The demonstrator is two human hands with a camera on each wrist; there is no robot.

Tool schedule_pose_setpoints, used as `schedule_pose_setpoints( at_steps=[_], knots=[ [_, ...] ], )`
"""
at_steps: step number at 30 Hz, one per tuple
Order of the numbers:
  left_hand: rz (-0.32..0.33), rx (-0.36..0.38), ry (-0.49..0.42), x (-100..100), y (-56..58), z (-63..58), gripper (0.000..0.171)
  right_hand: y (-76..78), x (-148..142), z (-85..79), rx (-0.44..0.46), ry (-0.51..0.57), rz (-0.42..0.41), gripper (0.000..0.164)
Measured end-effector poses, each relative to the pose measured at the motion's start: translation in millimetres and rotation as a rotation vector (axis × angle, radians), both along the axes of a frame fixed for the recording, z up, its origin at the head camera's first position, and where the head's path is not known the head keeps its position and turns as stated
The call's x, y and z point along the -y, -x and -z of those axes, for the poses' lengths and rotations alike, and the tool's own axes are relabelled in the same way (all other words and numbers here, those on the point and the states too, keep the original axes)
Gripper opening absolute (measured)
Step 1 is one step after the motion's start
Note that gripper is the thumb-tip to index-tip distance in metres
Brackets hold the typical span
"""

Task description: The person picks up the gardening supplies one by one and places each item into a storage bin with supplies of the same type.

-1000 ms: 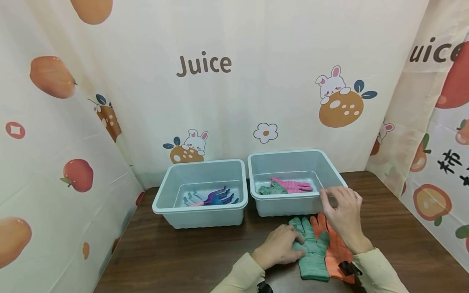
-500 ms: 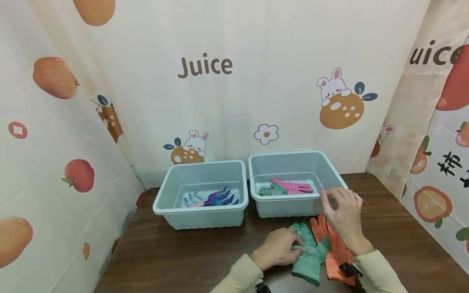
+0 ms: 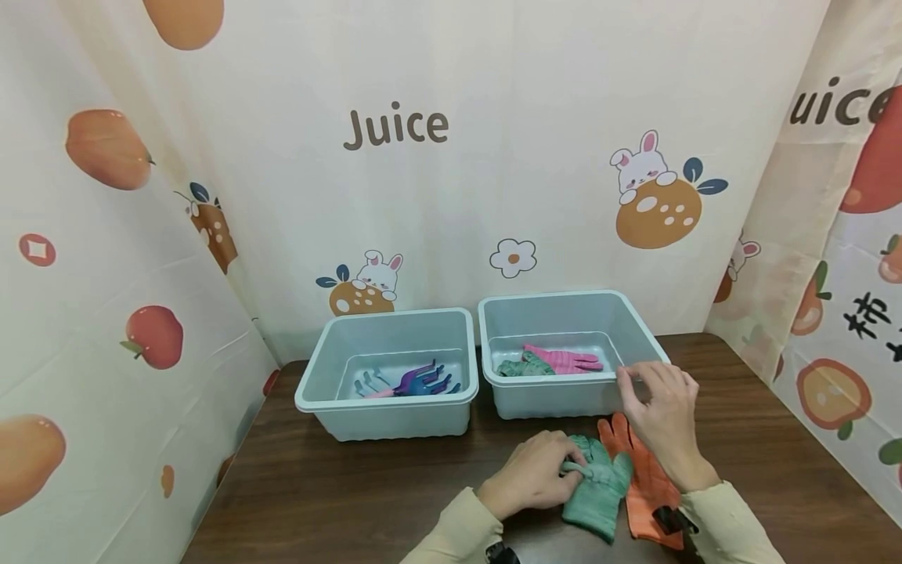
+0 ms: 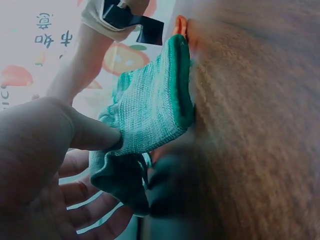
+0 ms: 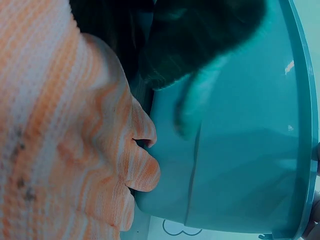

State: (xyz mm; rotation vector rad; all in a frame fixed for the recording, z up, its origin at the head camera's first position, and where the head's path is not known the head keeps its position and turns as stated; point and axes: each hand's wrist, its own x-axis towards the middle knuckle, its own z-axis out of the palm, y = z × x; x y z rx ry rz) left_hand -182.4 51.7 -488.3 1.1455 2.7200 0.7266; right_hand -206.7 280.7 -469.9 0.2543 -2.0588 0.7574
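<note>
My left hand (image 3: pixel 537 474) pinches a green knitted glove (image 3: pixel 597 489) by its left side. The glove's cuff points toward me and its finger part is bunched up. In the left wrist view the glove (image 4: pixel 145 110) is lifted at an angle off the table, between thumb and fingers. My right hand (image 3: pixel 662 415) grips the front rim of the right light-blue bin (image 3: pixel 550 395) near its right corner. Under the right forearm lies an orange glove (image 3: pixel 648 489), flat on the table and partly covered. It fills the left of the right wrist view.
Inside the right bin lie a pink glove (image 3: pixel 567 360) and a green glove (image 3: pixel 524 366). A second light-blue bin (image 3: pixel 387 421) stands to its left, holding purple and blue clawed hand rakes (image 3: pixel 423 380). Behind both bins hangs a printed curtain (image 3: pixel 451 196). The wooden table (image 3: pixel 352 501) extends leftward.
My left hand has pulled the green glove's side up and bunched its fingers, which lay flat before. The glove has shifted slightly leftward. My right hand stays on the bin's rim.
</note>
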Motion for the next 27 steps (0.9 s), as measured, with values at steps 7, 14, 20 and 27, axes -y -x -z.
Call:
schedule_pose_setpoints(
  at_steps=[7,14,20,27],
  knots=[
    [-0.006,-0.001,-0.037,3,-1.3,-4.1,0.017,-0.9,0,-0.1,0.013,0.002,-0.003,0.006],
    [0.0,-0.004,-0.062,6,-2.6,-9.3,0.017,0.1,0,0.3,0.0,0.001,-0.006,0.006],
    [0.003,-0.015,-0.086,7,-2.7,-11.5,0.016,0.6,0,0.5,-0.004,-0.002,-0.006,0.006],
    [0.008,-0.034,-0.104,7,-1.6,-11.1,0.016,0.9,-1,1.0,-0.001,0.002,-0.005,0.006]
  ],
)
